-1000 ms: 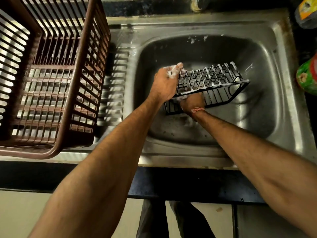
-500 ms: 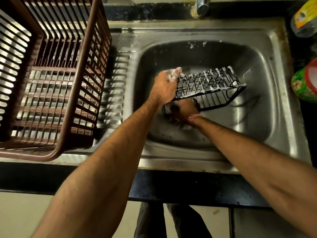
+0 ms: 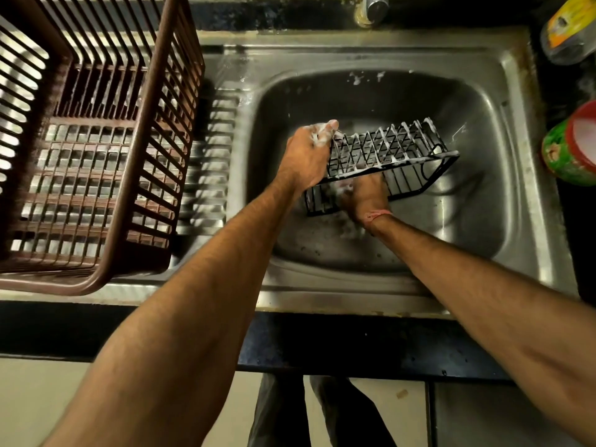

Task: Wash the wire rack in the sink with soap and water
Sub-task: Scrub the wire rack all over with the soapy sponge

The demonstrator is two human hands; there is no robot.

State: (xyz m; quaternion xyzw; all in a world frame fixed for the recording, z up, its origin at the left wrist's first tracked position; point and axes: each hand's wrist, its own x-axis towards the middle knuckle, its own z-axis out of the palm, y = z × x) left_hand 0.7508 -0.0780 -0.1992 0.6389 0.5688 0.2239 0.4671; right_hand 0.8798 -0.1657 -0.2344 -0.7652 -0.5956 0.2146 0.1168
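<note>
A black wire rack (image 3: 392,150), streaked with white soap foam, is held tilted inside the steel sink (image 3: 503,195). My left hand (image 3: 308,156) is closed on the rack's left end, with foam on its fingers. My right hand (image 3: 366,196) is pressed against the rack's lower front side, partly behind the wires, with foam around its fingers. Whether it holds a scrubber I cannot tell. A red thread circles my right wrist.
A brown plastic dish basket (image 3: 106,156) stands on the ribbed draining board at the left. The tap base (image 3: 371,8) is at the sink's back edge. A green tub (image 3: 571,146) and a yellow-labelled bottle (image 3: 567,27) stand on the right counter.
My right hand has slid a little to the right along the rack's lower side. My left hand keeps its hold on the rack's left end.
</note>
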